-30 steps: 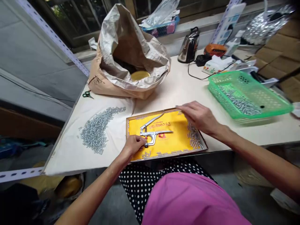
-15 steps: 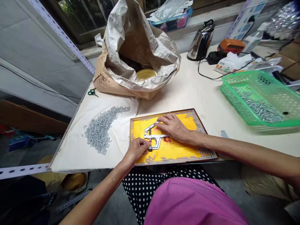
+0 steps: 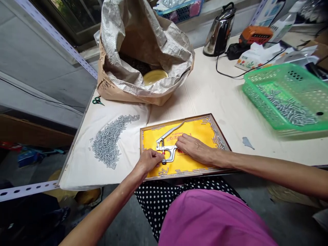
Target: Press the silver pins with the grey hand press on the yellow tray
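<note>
A yellow-lined shallow tray (image 3: 200, 128) lies at the table's near edge, with small metal pins along its borders. On it rests a silver hand press plier (image 3: 166, 141), its upper handle raised. My left hand (image 3: 150, 160) is pinched at the plier's jaw, on something too small to make out. My right hand (image 3: 194, 149) lies over the plier's lower handle, fingers curled on it. A heap of small metal pins (image 3: 110, 141) lies on white cloth (image 3: 84, 164) to the left.
A big open paper sack (image 3: 143, 51) with a yellow bowl inside stands behind the tray. A green basket (image 3: 289, 99) holding pins sits at right. Kettle (image 3: 220, 30), orange device (image 3: 256, 34) and cables are at the back. Green scissors (image 3: 97, 100) lie at left.
My right hand came from the tray's far right corner onto the plier, first on the upper handle, now on the lower one. The upper handle has sprung up. The left hand stayed at the jaw.
</note>
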Demonstrator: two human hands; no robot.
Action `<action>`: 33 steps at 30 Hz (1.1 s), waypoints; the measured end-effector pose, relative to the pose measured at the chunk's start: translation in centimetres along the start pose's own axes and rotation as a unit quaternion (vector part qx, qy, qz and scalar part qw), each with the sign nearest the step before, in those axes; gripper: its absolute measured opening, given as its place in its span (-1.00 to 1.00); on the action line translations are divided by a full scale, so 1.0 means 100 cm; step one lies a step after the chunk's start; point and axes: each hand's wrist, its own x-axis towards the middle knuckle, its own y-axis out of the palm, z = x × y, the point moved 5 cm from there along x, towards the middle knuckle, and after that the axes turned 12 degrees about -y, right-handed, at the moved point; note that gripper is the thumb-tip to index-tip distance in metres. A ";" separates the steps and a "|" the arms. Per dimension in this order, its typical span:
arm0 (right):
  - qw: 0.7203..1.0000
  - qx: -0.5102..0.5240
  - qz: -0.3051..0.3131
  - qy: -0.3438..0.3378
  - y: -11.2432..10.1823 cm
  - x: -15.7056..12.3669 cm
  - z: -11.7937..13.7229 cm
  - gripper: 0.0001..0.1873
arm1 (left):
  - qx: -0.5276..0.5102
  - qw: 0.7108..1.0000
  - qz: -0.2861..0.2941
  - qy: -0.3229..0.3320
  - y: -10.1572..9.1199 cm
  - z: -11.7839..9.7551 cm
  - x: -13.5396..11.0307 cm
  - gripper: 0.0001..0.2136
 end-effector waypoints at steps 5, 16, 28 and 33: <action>0.998 -0.064 -0.002 -0.009 0.003 -0.002 0.007 -0.71 | 0.075 0.996 0.002 0.040 -0.001 0.000 0.003 -0.72; 0.999 -0.040 0.028 0.002 0.009 -0.002 0.003 -0.77 | 0.217 0.970 -0.016 0.105 0.004 -0.002 0.006 -0.63; 0.992 -0.071 0.085 0.053 -0.035 0.018 -0.036 -0.06 | 0.213 0.973 -0.015 0.083 0.005 -0.003 0.003 -0.61; 0.992 -0.081 0.080 0.048 -0.035 0.016 -0.031 -0.26 | 0.215 0.974 -0.022 0.073 0.005 0.001 -0.002 -0.59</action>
